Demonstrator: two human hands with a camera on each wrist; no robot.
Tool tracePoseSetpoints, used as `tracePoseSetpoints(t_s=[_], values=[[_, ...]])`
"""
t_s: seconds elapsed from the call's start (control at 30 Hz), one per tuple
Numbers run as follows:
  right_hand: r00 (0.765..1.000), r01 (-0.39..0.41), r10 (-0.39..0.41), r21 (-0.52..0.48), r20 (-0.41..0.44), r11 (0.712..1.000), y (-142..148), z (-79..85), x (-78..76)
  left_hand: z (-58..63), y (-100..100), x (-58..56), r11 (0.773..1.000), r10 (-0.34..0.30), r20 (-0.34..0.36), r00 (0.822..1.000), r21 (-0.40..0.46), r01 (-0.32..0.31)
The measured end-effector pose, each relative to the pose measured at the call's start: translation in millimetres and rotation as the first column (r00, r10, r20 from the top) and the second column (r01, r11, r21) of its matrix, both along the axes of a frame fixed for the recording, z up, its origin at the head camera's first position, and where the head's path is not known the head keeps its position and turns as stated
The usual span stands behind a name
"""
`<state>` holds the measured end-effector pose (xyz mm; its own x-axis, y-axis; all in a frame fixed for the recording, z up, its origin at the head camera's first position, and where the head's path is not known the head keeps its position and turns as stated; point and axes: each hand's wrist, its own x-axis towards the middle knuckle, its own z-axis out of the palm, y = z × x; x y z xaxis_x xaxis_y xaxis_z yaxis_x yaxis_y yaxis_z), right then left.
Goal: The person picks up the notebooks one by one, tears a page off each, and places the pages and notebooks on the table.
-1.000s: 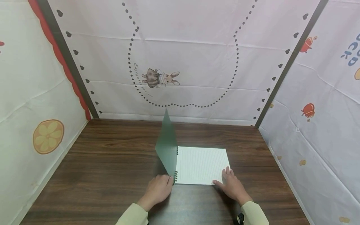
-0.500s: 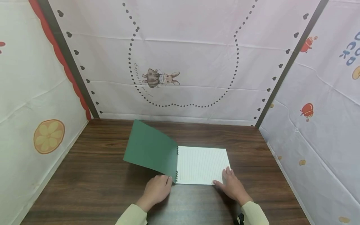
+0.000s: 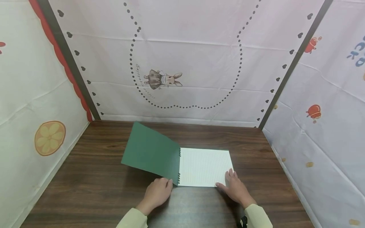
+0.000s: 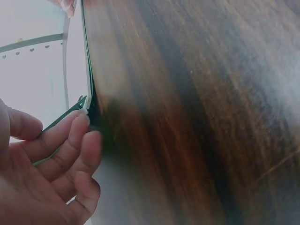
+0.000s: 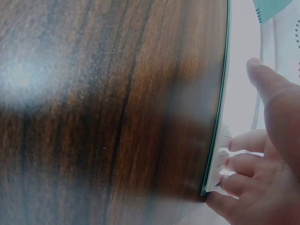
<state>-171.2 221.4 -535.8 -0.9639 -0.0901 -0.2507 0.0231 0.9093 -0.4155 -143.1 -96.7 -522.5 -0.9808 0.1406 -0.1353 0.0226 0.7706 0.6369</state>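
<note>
A spiral notebook lies on the table, its lined page [image 3: 206, 167] flat and its green cover [image 3: 152, 152] turned left, slanting with the outer edge raised. Beside the near end of the spiral binding [image 3: 179, 179] is my left hand [image 3: 158, 191]. In the left wrist view, its fingers [image 4: 75, 136] bend loosely by the binding corner, thumb apart from the fingertips, and nothing is seen pinched between them. My right hand [image 3: 236, 188] rests on the page's near right corner with fingers spread. The right wrist view shows its thumb [image 5: 265, 77] stretched along the page.
Dark wood-grain table [image 3: 99, 186] surrounds the notebook. Printed white cloth stands behind it [image 3: 194, 69] and along the left [image 3: 17, 95] and right sides [image 3: 336, 142]. A black band [image 3: 243, 220] shows at the right sleeve.
The green cover has swung from nearly upright down to the left, now slanting over the table. My left hand has shifted slightly left, away from the binding; the right hand has stayed put.
</note>
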Motion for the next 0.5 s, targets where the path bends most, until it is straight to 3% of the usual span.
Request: tracePoseSetpoints(t_s=[0.3,0.5], values=[[1.0,0.005,-0.005,-0.013,0.008,1.0,1.7,-2.0,0.3,-1.0,-6.5,2.9,0.991,0.036,0.045,0.998,0.126,-0.041],[1.0,0.01,-0.01,-0.01,0.013,1.0,1.1,0.2,1.3,-4.3,-10.0,3.2,0.971,0.07,0.113,0.991,0.22,-0.093]])
